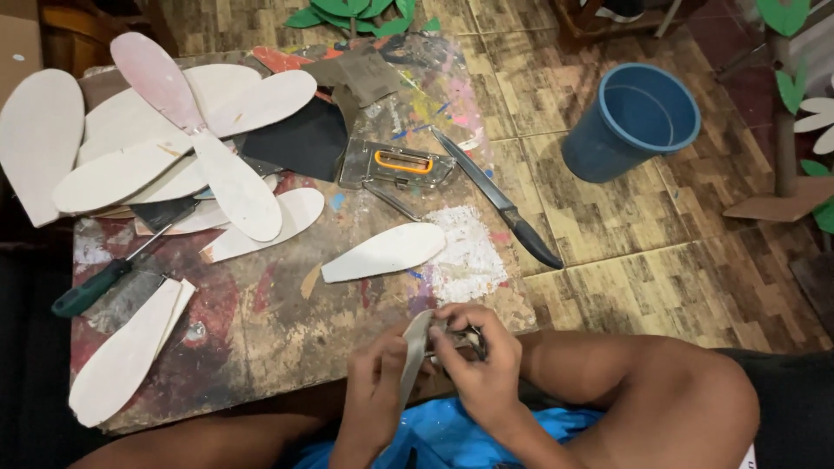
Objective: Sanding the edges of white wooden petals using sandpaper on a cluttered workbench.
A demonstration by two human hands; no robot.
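Both hands low over paint-stained wooden surface [261, 330] edge. Left hand [375, 382] fingers closed on pale petal-shaped cutout [415, 347]; right hand [482, 365] fingers wrapped round small dark metal tool [465, 337], kind unclear. Risk: tool slipping off thin cutout edge, nicking left fingers.

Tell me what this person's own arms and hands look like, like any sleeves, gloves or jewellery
Both arms are bare as far as the picture shows, with no sleeves in view. The left hand and the right hand wear no gloves, and no rings, watch or bracelets can be made out. Blue cloth shows under the forearms, and dark shorts at the right knee.
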